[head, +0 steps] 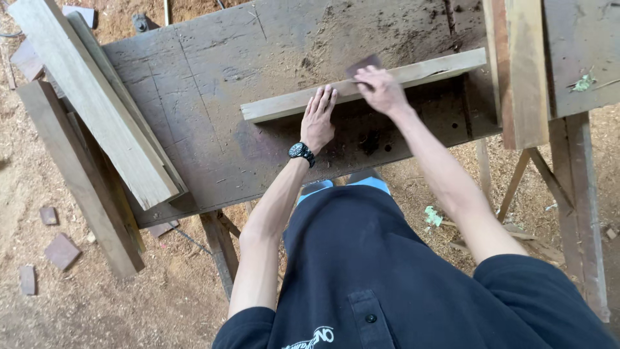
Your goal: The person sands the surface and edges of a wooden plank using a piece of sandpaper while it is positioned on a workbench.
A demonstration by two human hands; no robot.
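A long pale wooden plank (pixel 284 105) lies slanted across a dark worn workbench (pixel 206 97). My left hand (pixel 318 118), with a black watch at the wrist, rests flat on the plank's near edge, fingers together. My right hand (pixel 382 90) presses a small dark sheet, probably sandpaper (pixel 363 64), onto the plank's top face near its middle. The sheet pokes out beyond my fingers.
Two long boards (pixel 97 110) lean over the bench's left end, with a darker beam (pixel 77 181) beneath them. More timber (pixel 523 71) stands at the right on a wooden trestle (pixel 581 207). Sawdust and small wood offcuts (pixel 61 251) cover the ground.
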